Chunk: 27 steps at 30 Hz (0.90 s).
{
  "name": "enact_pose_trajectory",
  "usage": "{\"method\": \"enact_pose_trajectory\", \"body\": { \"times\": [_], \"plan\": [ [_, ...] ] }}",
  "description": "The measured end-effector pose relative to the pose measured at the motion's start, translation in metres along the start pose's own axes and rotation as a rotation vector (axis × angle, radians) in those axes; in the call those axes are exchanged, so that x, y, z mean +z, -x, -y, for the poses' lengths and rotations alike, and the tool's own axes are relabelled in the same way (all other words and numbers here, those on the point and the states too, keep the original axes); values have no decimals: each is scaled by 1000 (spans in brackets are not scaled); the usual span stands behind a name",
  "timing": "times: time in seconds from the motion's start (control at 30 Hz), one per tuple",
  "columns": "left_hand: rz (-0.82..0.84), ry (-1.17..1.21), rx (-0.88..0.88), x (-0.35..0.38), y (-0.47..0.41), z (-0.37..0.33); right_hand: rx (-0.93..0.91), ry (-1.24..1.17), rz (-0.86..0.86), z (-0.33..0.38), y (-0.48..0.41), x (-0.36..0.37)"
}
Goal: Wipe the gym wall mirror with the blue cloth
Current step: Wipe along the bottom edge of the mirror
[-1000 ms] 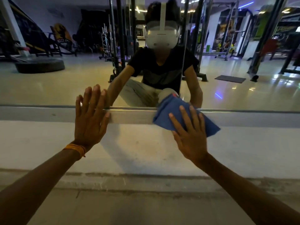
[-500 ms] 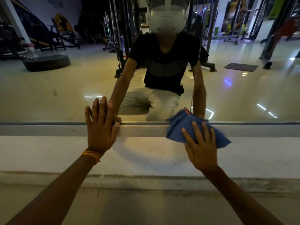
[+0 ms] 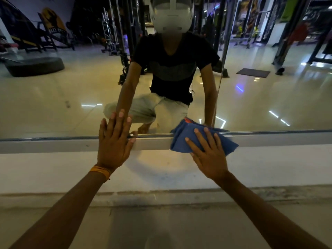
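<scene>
Blue cloth [image 3: 181, 139] under flat right hand [image 3: 209, 157], on mirror [image 3: 71, 96] bottom edge.

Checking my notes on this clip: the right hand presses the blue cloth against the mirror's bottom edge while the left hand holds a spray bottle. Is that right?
Not quite. The head view shows the left hand holding nothing: it lies flat, fingers straight, across the bottom edge of the mirror. The right hand does press the blue cloth there.
</scene>
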State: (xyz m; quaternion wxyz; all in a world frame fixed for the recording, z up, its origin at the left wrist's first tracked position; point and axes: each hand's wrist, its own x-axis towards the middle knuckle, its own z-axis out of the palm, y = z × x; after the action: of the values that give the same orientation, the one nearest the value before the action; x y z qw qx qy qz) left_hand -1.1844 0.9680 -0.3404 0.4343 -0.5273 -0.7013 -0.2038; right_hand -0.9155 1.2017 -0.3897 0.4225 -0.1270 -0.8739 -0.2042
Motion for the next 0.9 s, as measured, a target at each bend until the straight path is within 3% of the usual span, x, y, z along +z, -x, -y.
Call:
{"method": "enact_pose_trajectory", "body": {
  "times": [0.13, 0.27, 0.4, 0.53, 0.6, 0.67, 0.77, 0.83, 0.9],
  "plan": [
    [-40, -4, -5, 8, 1, 2, 165, -39, 14, 16, -6, -5],
    [-21, 27, 27, 9, 2, 6, 10, -75, 72, 84, -37, 10],
    [11, 36, 57, 5, 4, 12, -7, 34, 70, 56, -24, 4],
    [25, 85, 106, -8, 9, 28, 237, -4, 93, 43, -4, -20],
    [-15, 93, 22, -19, 21, 48, 431, -82, 65, 78, -14, -17],
    [-44, 59, -46, -28, 35, 78, 505, -133, 52, 124, -35, -5],
    [-22, -44, 63, -26, 50, 120, 356, -148, 45, 176, -58, 16],
    [-32, -81, 124, -20, 52, 130, 280, -138, 32, 168, -57, 20],
    [-69, -79, 125, -14, 52, 131, 319, -129, 13, 143, -45, 13]
  ]
}}
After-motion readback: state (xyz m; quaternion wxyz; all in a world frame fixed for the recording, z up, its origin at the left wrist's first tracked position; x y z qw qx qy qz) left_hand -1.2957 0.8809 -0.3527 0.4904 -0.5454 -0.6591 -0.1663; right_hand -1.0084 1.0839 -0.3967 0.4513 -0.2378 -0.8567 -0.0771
